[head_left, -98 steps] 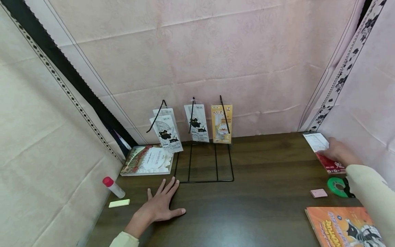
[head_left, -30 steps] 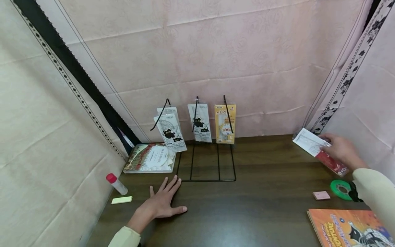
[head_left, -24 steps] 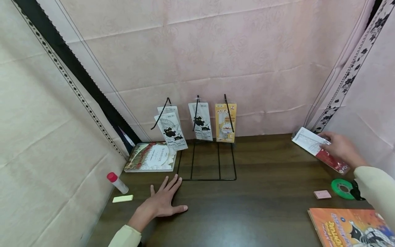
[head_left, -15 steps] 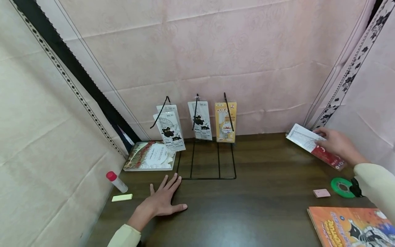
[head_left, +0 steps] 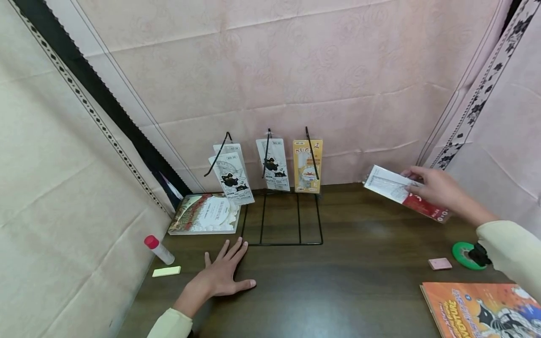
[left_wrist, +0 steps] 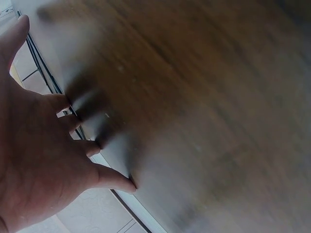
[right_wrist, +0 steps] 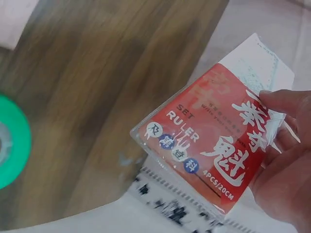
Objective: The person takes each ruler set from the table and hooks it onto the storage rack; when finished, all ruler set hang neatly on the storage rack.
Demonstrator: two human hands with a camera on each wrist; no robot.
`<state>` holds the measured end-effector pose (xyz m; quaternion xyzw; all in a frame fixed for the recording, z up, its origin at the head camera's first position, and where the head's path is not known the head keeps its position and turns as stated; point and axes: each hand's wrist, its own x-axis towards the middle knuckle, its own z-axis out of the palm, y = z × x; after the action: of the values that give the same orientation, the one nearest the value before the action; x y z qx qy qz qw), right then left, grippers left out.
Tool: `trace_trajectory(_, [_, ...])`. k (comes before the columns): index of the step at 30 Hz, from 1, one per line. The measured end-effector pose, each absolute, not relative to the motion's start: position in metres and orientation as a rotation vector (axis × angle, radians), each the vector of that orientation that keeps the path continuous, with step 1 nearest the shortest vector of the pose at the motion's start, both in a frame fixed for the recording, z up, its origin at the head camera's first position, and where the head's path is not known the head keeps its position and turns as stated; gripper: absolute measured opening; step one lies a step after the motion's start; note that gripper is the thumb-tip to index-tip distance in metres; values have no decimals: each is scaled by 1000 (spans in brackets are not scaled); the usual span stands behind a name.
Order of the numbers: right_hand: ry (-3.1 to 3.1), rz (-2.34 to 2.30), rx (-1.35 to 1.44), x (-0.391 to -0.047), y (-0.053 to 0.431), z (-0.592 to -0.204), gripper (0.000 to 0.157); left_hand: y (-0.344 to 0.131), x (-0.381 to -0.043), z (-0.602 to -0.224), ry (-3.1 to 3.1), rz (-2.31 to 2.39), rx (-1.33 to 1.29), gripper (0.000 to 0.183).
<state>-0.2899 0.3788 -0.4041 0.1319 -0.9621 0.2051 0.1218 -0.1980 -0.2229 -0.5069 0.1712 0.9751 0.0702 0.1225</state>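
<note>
My right hand pinches a red and white ruler set in a clear packet, thumb on its face and fingers behind. In the head view the ruler set is tilted above the back right of the table, white end toward the left. My left hand lies with fingers spread on the table, fingertips at the front left corner of a black wire display rack. From the rack's three hooks hang grey ruler packets and a yellow packet.
A picture-covered book lies left of the rack. Nearer are a glue stick and a pale yellow strip. On the right are a pink eraser, a green tape roll and an orange book. Fabric walls enclose the table.
My right hand has lifted the ruler set from beside the right wall and carried it leftward, turning it further sideways. My left hand stays at the rack's corner.
</note>
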Motion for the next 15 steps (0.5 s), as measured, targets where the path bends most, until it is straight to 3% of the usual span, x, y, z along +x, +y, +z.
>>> trace_trajectory(15, [-2799,672,526,-267,321,-383,19,-224,-198,-510,2840,212,483,105])
